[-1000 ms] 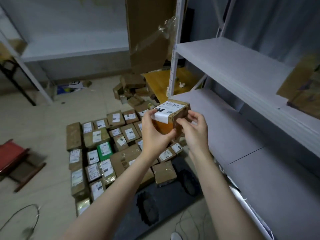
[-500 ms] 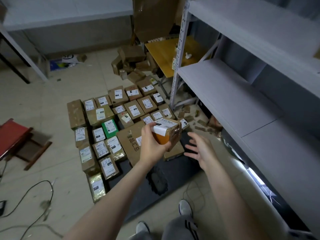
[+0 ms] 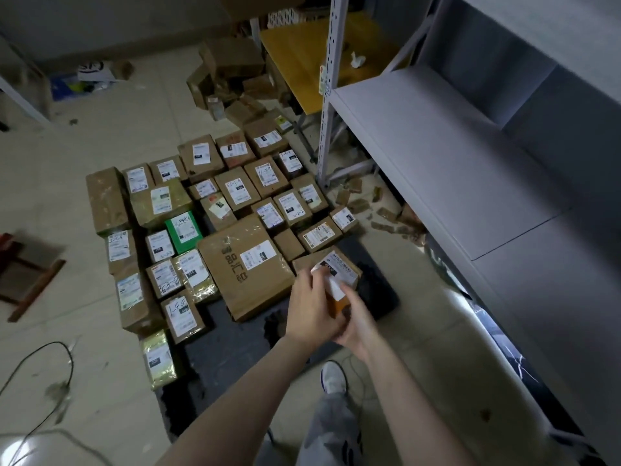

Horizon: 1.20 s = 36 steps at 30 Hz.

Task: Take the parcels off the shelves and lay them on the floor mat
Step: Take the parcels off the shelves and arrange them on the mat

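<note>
The floor (image 3: 100, 136) is pale tile, and a dark floor mat (image 3: 228, 344) lies on it. Lots of brown parcels (image 3: 235, 190) with white labels sit in rows on the mat, past my hands and off to their left. The grey shelves (image 3: 437, 156) stand to the right of my hands.

I have a small parcel (image 3: 339, 269) in both hands. It has a white label on top and an orange side. My left hand (image 3: 311, 307) is curled round its left side, with the fingers up by the top edge. My right hand (image 3: 358, 322) is wrapped round it from the near side and underneath. The small parcel is low down over the right end of the mat, just right of the big flat parcel (image 3: 247, 264). I cannot tell if it is touching the mat yet.

I think this is the putting-down step. Next I need a bare bit of mat. There is a dark bare patch just right of my hands, and more on the near side of them, by my shoe (image 3: 332, 376). I should set the box down flat with the label up, close beside the others but not on top of them. Then I let go with both hands and reach to the shelves for another one.
</note>
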Each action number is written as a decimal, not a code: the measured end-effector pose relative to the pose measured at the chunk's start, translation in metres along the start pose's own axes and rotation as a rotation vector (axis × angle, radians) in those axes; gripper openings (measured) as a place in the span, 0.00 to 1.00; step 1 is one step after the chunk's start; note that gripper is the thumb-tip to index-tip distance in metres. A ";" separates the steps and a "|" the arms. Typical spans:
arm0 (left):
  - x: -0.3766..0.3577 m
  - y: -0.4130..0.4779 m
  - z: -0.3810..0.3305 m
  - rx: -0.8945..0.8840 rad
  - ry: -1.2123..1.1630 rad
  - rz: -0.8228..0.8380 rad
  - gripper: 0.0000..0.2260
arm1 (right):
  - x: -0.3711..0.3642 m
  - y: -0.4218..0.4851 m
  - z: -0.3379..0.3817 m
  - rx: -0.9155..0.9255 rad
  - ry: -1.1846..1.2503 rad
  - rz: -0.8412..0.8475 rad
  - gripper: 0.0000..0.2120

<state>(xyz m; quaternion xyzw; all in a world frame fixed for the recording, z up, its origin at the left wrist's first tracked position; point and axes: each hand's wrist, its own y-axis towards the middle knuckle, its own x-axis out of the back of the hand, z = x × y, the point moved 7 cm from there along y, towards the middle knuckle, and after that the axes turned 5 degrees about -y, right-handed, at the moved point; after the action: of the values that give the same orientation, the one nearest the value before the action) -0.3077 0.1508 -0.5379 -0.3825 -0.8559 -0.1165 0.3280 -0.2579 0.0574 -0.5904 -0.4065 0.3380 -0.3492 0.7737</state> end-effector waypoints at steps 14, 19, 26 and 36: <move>-0.122 0.140 0.103 0.150 0.242 0.233 0.33 | 0.132 0.226 0.093 0.130 -0.147 -0.343 0.13; -0.163 0.196 0.142 0.196 0.261 0.232 0.27 | 0.166 0.306 0.103 0.117 -0.179 -0.399 0.22; -0.210 0.247 0.203 0.328 0.147 0.181 0.22 | 0.177 0.405 0.103 0.061 -0.183 -0.308 0.22; -0.233 0.286 0.277 0.409 -0.036 0.026 0.22 | 0.156 0.524 0.080 0.089 0.089 -0.280 0.27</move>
<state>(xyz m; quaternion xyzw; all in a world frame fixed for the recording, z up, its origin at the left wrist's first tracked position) -0.1147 0.3353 -0.9138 -0.3212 -0.8623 0.0708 0.3851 0.0283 0.1852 -1.0455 -0.3990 0.2961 -0.4857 0.7191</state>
